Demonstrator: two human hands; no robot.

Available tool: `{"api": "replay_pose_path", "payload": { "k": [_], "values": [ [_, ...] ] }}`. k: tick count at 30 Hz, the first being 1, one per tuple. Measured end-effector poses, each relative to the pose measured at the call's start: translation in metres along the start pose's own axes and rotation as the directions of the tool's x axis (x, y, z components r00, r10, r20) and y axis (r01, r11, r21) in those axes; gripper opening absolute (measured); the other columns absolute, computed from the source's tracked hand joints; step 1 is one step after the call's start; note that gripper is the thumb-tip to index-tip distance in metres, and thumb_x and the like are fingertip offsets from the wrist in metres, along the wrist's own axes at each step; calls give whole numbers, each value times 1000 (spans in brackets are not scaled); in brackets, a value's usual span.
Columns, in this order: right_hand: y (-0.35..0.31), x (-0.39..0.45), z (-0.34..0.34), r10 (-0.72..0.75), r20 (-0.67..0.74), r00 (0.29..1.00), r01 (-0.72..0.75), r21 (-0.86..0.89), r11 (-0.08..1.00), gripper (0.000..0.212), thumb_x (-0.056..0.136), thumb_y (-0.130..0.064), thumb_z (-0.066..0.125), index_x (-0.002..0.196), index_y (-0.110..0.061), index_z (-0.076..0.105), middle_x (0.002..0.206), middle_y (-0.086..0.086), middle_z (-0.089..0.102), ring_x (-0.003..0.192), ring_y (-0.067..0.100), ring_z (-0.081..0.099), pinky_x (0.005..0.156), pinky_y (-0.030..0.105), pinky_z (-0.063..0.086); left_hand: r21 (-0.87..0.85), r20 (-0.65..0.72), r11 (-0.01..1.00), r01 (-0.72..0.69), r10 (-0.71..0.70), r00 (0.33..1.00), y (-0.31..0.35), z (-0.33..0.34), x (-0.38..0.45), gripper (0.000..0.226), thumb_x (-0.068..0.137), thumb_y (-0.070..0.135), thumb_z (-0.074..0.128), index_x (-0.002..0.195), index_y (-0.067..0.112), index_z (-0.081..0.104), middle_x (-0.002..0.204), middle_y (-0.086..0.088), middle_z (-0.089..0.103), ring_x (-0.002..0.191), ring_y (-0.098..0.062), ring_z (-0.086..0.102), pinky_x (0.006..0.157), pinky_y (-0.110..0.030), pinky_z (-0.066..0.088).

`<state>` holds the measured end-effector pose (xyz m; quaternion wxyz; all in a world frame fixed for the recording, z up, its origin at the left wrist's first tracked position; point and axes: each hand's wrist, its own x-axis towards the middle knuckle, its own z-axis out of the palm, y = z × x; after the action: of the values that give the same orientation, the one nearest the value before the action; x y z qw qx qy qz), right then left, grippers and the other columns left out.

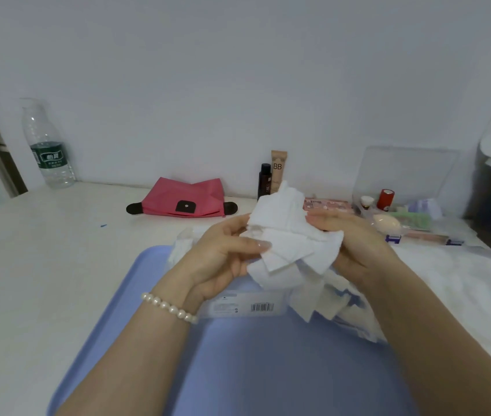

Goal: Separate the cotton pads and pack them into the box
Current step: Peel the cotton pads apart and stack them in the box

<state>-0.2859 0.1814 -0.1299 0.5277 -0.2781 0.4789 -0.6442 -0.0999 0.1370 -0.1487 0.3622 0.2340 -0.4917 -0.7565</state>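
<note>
A loose bunch of white square cotton pads point(286, 235) is held up above the blue tray point(238, 364). My left hand point(223, 256) grips the bunch from the left, thumb pressed on the front pad. My right hand point(355, 241) holds it from the right, fingers behind the pads. Under my hands more pads point(322, 298) lie in a heap on the tray, beside a clear flat package with a barcode label point(244, 307). A clear plastic box point(403, 202) with its lid raised stands at the back right; small cosmetic items lie in it.
A pink pouch point(182, 202) lies at the back centre, with a dark bottle point(264, 180) and a beige BB tube point(278, 171) by the wall. A water bottle point(47, 148) stands at the back left. White wrapping point(460, 274) lies right of the tray.
</note>
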Motion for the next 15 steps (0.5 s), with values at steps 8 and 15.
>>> {"api": "replay_pose_path", "payload": {
  "k": [8,15],
  "values": [
    [-29,-14,-18,-47,73,996,72,-390,918,16,71,11,64,74,-3,69,68,8,69,59,16,66,56,23,57,275,-22,961,-17,24,999,-10,18,-9,73,65,-28,62,127,11,53,112,-10,65,81,-18,69,69,-32,59],
    [-37,-18,-30,-82,66,994,103,-779,619,24,74,12,67,77,-11,72,55,-1,50,59,13,50,74,27,51,402,-128,915,39,14,992,-7,6,-13,84,67,-26,65,137,15,41,97,10,66,87,-13,70,77,-37,57]
  ]
}}
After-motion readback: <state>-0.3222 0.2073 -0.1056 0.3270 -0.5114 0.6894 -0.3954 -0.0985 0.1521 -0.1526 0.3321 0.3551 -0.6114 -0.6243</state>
